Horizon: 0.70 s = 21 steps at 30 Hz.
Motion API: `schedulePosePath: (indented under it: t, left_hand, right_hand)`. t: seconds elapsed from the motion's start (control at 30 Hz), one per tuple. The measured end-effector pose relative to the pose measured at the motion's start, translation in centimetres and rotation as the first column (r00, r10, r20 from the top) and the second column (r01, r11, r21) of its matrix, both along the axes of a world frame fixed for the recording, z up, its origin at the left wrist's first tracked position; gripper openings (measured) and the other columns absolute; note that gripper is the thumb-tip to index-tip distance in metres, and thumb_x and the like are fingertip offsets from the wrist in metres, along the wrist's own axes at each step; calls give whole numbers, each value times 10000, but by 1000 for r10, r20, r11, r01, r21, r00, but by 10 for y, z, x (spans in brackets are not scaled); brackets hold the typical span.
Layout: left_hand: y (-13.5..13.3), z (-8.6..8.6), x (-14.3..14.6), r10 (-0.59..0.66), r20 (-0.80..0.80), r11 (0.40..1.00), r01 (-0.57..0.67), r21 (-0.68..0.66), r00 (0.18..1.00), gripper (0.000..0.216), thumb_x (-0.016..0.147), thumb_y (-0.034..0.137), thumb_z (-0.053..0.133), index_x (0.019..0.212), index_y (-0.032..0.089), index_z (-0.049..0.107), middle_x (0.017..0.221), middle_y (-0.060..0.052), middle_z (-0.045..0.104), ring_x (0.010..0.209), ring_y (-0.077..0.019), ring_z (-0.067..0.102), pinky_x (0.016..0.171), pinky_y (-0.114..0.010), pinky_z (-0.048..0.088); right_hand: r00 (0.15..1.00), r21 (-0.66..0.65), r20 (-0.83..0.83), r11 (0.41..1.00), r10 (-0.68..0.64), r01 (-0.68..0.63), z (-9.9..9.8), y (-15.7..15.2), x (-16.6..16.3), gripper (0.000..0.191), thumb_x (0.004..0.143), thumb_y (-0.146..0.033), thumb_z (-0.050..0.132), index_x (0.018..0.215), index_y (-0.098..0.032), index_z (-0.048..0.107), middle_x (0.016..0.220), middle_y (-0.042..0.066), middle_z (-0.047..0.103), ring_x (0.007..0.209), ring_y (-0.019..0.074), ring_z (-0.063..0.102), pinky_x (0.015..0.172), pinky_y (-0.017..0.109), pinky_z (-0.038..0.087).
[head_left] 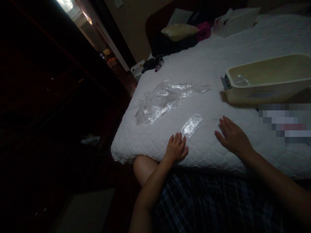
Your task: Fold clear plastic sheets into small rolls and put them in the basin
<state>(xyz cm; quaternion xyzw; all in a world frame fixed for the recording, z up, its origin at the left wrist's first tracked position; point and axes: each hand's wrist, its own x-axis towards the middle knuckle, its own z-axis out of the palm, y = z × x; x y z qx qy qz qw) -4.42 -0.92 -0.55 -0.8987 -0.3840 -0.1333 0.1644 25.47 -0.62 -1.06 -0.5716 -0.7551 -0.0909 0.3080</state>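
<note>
My left hand [176, 148] lies flat on the white quilted mattress [206, 152] near its front edge, fingers stretched out, fingertips touching a small folded clear plastic sheet [191, 125]. To the right, my right hand [232, 135] also rests flat on the mattress, fingers extended and holding nothing. A larger crumpled pile of clear plastic bags [161, 101] lies farther back to the left.
A cream plastic tub [267, 81] stands on the bed at the right. Clothes and a pillow [179, 31] are heaped at the far end beside a white box [234, 21]. The floor to the left is dark.
</note>
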Motion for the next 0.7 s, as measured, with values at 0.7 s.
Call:
schedulePosePath:
  t: [0.7]
  left_hand:
    - [-3,2,37,-189,208,981,179,70,960,393,873,318,484,1204,120,561,1128,-171,644,1010,-275,614,783,-397,502]
  right_hand:
    - [870,-47,203,891,450,-451,-13,15,-20,603,890,-80,407,1460,-270,349,1410,58,517,1292,206,479,971,406,470]
